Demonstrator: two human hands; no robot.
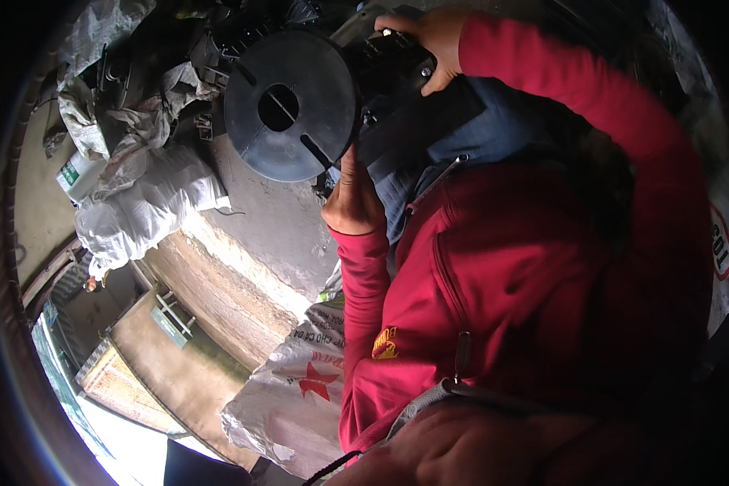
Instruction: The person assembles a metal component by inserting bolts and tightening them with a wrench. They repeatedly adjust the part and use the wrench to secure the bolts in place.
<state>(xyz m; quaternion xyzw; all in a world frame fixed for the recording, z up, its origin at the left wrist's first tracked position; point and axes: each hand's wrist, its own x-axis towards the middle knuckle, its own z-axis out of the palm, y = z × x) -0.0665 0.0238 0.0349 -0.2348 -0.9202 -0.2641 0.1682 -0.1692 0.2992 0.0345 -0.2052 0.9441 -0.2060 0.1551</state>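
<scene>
While the left grip (354,202) reaches up to the low right edge of a big round disc (255,150), its fingertips go out of sight, so I cannot tell how tightly it is closed. The right grip (433,49) is bent around the far end of a black part (393,69), with the thumb and fingers spread apart to hold it. The disc is dark grey and flat, with a round hole in its middle and slots cut in it. It is just left of the black part, near the top. Blue jeans (482,121) are just below the black part, and a red jacket (510,251) is nearer the bottom. To the left, a shiny white sack (150,206) lies beside a white jug (77,176). Grey ground (275,231) shows under the disc. Lower down is a pale bag (287,405) with a red star.
</scene>
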